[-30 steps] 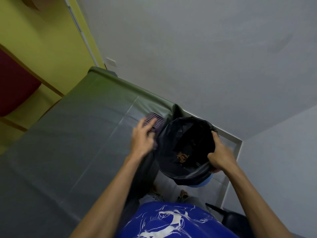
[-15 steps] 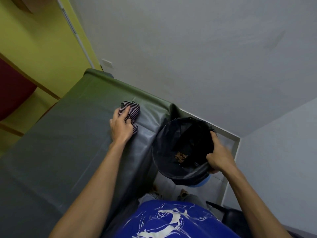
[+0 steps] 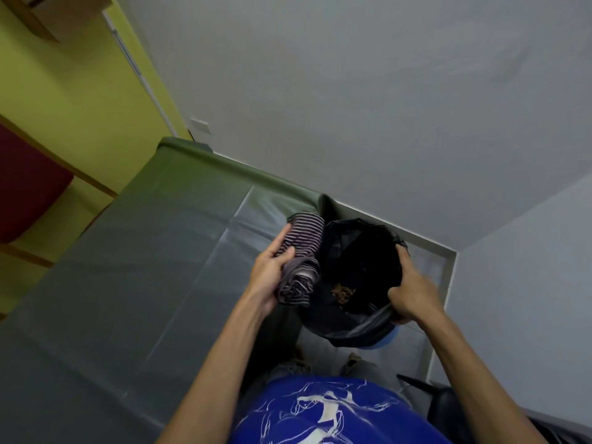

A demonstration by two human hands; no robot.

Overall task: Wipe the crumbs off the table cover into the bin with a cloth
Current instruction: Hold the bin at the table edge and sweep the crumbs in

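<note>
A smooth grey-green plastic table cover (image 3: pixel 134 283) fills the left. At its right edge the left hand (image 3: pixel 267 277) clutches a bunched purple-striped cloth (image 3: pixel 299 261) — touching the black-lined bin (image 3: pixel 352 325), whose rim the right hand (image 3: pixel 413 293) grips; brown crumbs (image 3: pixel 342 291) lie inside.

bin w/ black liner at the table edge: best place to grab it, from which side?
Grip the bin at its near-right rim, coming from above on the right, as the right hand does. The liner folds over the rim there and gives purchase, while the left side stays free for the left hand and the striped cloth.
</note>
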